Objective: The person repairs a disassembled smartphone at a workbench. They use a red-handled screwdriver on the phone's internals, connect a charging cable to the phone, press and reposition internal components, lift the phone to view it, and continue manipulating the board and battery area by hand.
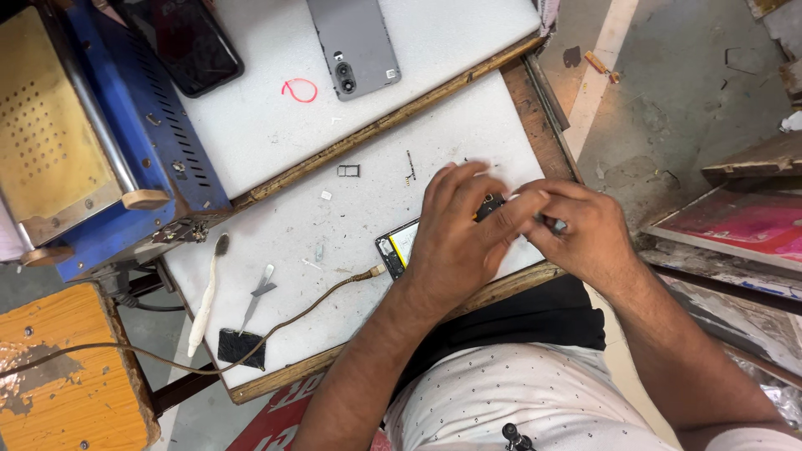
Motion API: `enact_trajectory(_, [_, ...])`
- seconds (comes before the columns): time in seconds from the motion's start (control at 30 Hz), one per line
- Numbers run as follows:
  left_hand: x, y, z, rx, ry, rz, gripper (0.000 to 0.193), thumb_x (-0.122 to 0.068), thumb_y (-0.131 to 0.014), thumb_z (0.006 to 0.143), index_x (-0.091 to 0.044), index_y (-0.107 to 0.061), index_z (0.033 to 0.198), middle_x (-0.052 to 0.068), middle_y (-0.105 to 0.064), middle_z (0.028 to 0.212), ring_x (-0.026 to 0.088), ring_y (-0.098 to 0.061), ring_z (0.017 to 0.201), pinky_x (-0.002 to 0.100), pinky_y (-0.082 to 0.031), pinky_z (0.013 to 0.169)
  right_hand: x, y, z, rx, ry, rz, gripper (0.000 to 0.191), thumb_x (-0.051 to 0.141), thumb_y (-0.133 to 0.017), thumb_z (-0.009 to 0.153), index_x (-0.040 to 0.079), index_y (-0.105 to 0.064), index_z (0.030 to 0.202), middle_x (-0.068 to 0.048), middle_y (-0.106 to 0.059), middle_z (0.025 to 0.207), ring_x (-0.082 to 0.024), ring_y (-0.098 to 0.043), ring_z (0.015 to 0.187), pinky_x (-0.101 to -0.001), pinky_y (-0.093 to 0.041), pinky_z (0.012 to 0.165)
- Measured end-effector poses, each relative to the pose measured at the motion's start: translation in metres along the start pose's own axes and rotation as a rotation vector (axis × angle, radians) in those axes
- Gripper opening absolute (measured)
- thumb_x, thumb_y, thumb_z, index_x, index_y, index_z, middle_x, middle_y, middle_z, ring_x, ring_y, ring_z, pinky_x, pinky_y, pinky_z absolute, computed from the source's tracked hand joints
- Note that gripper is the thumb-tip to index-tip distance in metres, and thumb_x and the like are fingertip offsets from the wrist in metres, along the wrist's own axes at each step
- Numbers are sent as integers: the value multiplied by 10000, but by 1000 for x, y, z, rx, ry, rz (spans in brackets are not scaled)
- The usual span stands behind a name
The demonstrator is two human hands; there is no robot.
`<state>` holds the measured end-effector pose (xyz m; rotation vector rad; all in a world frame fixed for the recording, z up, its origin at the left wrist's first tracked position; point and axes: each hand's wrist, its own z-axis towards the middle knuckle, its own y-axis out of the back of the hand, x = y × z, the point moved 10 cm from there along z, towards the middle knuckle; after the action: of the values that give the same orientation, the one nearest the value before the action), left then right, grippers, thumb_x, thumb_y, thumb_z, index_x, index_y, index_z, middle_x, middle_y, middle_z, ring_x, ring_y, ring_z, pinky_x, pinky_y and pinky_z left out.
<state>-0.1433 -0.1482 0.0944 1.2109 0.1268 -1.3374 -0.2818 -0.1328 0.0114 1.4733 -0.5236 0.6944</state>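
My left hand (458, 238) pressed flat on the open phone (401, 247) near the board's (334, 225) five-o'clock edge, right hand (576, 230) pinching a small tool (553, 223), bare room toward nine, red ring (299, 90) at eleven.

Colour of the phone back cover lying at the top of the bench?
Grey, with a dark camera module; head view shows the phone back cover.

I see bare forearms, no sleeves reaching them; a white speckled shirt (518, 392) at lower centre; dark trousers (535, 321) above it.

An opened phone (399, 245), its back cover off and yellow-edged innards showing, lies flat on the white desk (368, 209) near its front edge, mostly hidden, a cable (317, 302) plugged into its left end.
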Motion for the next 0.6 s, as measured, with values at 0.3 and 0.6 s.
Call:
enact_trajectory(0.3, [9,-11,-7,12,-14,-75,519,-71,-724,1027,-292,-514,1448,36,-660,1089,217,-681,1098,414,-497,1047,-3,1,-1,-38,32,2,194,98,-786,866,28,-744,1042,-89,-752,1146,-175,-763,871,-277,-642,693])
enact_trajectory(0.6, [7,-10,-1,47,20,-210,437,-94,-618,998,-260,-525,1391,74,-655,1120,259,-660,1130,432,-545,1068,-7,-1,-2,-36,41,-48,224,146,-793,883,26,-727,1060,-95,-747,1108,-171,-759,868,-283,-644,699])
